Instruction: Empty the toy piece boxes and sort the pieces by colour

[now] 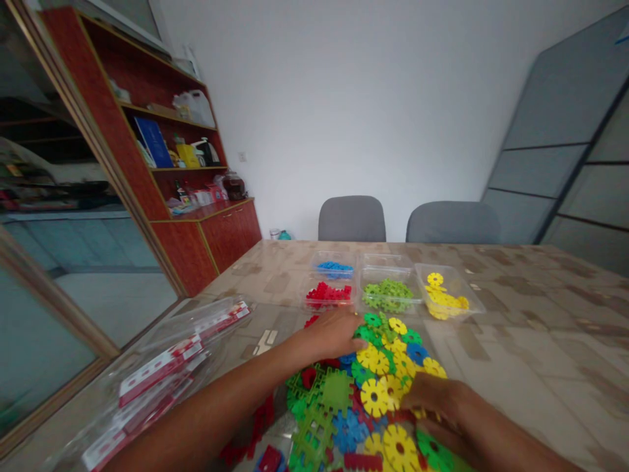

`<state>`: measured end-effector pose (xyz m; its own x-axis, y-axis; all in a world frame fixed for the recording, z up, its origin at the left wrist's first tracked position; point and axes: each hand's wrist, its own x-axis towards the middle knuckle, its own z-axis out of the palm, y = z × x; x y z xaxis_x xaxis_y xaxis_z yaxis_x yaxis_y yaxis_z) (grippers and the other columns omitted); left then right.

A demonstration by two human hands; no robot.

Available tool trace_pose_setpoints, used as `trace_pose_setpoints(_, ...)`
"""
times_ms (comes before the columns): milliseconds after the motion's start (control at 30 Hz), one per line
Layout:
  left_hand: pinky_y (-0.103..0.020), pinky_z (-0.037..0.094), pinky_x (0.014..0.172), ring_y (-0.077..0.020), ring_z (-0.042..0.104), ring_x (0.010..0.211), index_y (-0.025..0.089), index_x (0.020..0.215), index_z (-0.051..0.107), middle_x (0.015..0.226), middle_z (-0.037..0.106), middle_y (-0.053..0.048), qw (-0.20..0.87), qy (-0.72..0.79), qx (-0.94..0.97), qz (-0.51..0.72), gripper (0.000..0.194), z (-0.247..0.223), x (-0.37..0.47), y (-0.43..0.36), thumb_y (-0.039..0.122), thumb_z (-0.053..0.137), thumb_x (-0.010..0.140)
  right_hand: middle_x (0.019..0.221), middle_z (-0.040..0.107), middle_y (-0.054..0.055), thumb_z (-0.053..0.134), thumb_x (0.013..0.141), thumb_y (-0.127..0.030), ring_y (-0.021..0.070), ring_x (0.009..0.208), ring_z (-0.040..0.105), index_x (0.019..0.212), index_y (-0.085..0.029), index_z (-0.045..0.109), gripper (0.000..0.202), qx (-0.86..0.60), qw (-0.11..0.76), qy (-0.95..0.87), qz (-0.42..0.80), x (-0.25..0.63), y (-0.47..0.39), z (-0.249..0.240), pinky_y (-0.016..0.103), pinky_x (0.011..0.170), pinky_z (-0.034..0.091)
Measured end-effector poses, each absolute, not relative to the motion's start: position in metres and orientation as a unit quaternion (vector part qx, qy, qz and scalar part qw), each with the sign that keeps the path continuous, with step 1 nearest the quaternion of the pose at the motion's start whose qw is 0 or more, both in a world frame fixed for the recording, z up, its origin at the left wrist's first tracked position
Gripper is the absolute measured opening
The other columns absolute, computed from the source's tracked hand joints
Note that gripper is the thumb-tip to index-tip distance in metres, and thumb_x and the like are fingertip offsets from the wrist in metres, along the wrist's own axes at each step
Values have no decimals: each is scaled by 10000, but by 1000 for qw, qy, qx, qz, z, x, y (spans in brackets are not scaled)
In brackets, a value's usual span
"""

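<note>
OK, head cam: L hand [337, 331] reaches over far-left part of the mixed pile [376, 360] of plastic pcs on the patterned table [521, 321]. Its fingers point down next to green discs [372, 319]; can't tell if they're clamped on a pc or apart. R hand [442, 396] is low at the pile's R side, fingertips in among the pcs nr a yellow notched disc [376, 398]; grip hidden, can't tell there either.

Pile = yellow + green discs, lime lattice square [338, 391] btwn the forearms, blue toothed pc [350, 429] just R of it, red strip [362, 462] at bottom edge.

Clear tubs sit beyond the pile, sorted by colour: blue pcs [335, 268] back L, red pcs [328, 294] in front of those, lime pcs [388, 295] mid, yellow pcs [445, 303] in the R tub [459, 280], which sits a bit skewed.

L of the L forearm: clear plastic bags w/ red/white labels [162, 367], overlapping.

Bkgd: 2 grey chairs [351, 219] at far table edge, red-brown cabinet [228, 233] w/ loaded shelves on L, grey panels [545, 157] on R.
</note>
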<state>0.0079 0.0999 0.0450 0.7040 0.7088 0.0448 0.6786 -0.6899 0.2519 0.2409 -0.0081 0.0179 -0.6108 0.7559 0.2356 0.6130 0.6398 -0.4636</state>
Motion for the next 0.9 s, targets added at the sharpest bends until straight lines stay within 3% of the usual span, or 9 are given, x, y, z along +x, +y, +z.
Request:
trace_pose_setpoints(100, -426, 491, 863, -333, 632, 990, 155, 1009, 672, 1040, 684, -134, 101, 384, 917, 39, 272, 48, 9, 99, 328, 705, 802, 1043, 693, 82, 435, 963, -236, 227, 963, 652, 1047, -233, 652, 232, -392, 229, -869, 198, 238, 13, 35, 348, 835, 532)
trace_pose_setpoints(233, -373, 482, 868, -292, 614, 1014, 183, 1008, 646, 1049, 661, -92, 97, 387, 916, 33, 262, 45, 8, 100, 354, 705, 819, 1206, 633, 112, 427, 908, -130, 240, 1157, 568, 1139, -204, 624, 313, -402, 227, -872, 163, 224, 55, 36, 369, 990, 446)
trace_pose_setpoints(367, -290, 468, 838, -230, 599, 1012, 188, 1006, 611, 1100, 614, -62, 106, 372, 921, 47, 261, 42, 4, 96, 322, 722, 811, 1137, 645, 129, 448, 830, -31, 235, 1078, 603, 1103, -162, 628, 351, -446, 203, -859, 145, 204, 90, 18, 337, 930, 455)
trace_pose_setpoints(467, -254, 458, 815, -200, 606, 976, 197, 982, 611, 1067, 628, -32, 119, 359, 924, 56, 201, 42, 0, 86, 256, 711, 818, 1024, 662, 123, 460, 857, -51, 235, 968, 635, 991, -152, 652, 255, -464, 180, -856, 136, 195, 99, 11, 321, 851, 463)
trace_pose_setpoints(667, -276, 455, 873, -202, 609, 1004, 214, 1004, 622, 1046, 661, -23, 139, 362, 918, 82, 152, 42, -7, 68, 206, 669, 860, 960, 650, 88, 538, 858, -90, 223, 932, 632, 932, -160, 664, 162, -457, 151, -867, 130, 202, 89, 17, 295, 815, 449)
trace_pose_setpoints(900, -322, 451, 964, -229, 581, 1109, 200, 1132, 606, 1175, 620, -70, 129, 369, 916, 95, 288, 40, -14, 59, 215, 682, 855, 953, 650, 62, 578, 821, -85, 212, 908, 631, 953, -187, 654, 183, -457, 162, -867, 117, 207, 82, 16, 285, 787, 451)
